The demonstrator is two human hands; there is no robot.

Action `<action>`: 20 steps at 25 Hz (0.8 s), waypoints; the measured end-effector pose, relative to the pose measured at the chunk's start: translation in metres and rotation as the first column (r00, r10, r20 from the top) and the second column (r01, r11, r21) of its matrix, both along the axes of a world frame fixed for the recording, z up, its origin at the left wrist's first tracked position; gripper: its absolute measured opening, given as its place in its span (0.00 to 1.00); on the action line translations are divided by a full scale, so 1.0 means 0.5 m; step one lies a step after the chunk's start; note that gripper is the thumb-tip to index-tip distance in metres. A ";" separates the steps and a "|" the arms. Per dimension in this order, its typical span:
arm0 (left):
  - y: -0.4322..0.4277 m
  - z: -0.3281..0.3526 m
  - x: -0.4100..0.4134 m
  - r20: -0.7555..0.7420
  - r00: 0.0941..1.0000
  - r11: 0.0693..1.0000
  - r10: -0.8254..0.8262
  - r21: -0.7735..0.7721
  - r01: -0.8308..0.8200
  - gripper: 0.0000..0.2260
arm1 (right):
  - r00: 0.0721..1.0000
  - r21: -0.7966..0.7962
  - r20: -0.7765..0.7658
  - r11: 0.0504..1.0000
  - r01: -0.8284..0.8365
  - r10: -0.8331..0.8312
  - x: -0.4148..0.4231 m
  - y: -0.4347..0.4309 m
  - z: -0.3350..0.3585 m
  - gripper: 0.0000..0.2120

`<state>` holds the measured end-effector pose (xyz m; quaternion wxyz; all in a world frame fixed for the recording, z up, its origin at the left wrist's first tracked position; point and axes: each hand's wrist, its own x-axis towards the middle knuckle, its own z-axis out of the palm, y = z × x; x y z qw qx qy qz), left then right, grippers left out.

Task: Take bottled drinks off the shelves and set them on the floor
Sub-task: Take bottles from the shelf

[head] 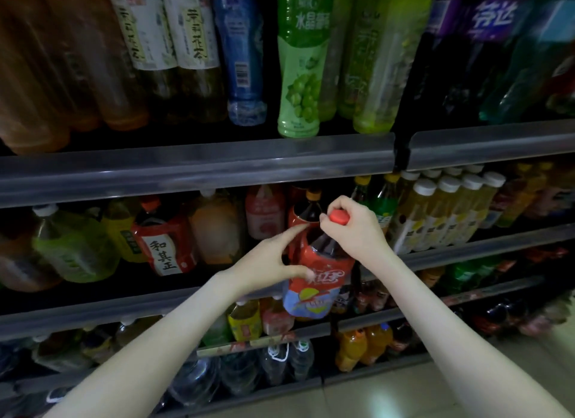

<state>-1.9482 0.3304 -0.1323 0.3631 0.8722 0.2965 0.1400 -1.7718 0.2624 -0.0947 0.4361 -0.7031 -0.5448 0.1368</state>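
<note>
A large dark-drink bottle with a red and blue label [317, 280] and a red cap hangs in front of the middle shelf [193, 302]. My right hand [351, 221] grips its neck and cap from above. My left hand [273, 262] spreads around the bottle's left side, index finger straight along the shoulder and thumb pressing the label. The bottle's base is clear of the shelf edge, tilted toward me.
Shelves packed with bottles fill the view: green grape drinks [300, 65] and tea bottles above, a red-labelled jug [161, 246] and white-capped yellow drinks [435, 212] beside, water bottles [236, 374] below. Pale tiled floor [404, 396] shows at bottom right.
</note>
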 end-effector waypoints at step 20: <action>0.016 -0.044 0.123 0.354 0.838 0.839 0.416 0.207 -0.504 0.18 | 0.981 0.003 -0.056 0.983 0.185 -0.185 0.138 -0.086 -0.011 0.09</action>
